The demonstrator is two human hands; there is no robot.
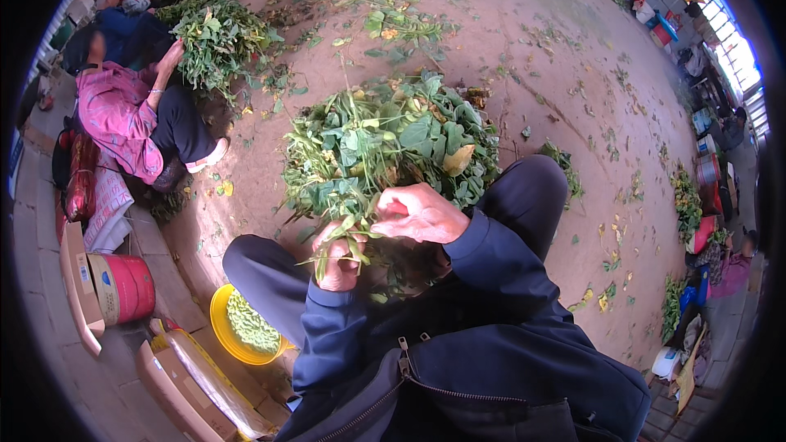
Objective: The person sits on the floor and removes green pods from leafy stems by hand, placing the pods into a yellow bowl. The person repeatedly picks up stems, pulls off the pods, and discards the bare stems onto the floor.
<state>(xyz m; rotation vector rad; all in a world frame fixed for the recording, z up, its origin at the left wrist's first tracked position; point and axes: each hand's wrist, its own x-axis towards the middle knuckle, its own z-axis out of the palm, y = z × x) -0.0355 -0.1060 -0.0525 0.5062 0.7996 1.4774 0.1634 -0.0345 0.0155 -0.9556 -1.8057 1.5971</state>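
Between my knees lies a large heap of leafy green bean plants (pixel 393 135), some leaves yellowed. My left hand (pixel 336 264) is closed around a few green pods and stems (pixel 344 236) at the near edge of the heap. Just right of it, my right hand (pixel 420 215) has thumb and forefinger curled near those stems; whether anything is pinched between them is hard to see. Beside my left knee stands a yellow plastic bucket (pixel 224 334) holding many pale green pods or beans (pixel 253 324).
A person in a pink top (pixel 120 116) sits at the left by another plant pile (pixel 224 43). A red round container (pixel 123 288) and an opened cardboard box (pixel 184 390) stand on the bricks at lower left. Loose leaves (pixel 405 27) litter the dirt floor. More people sit along the right wall.
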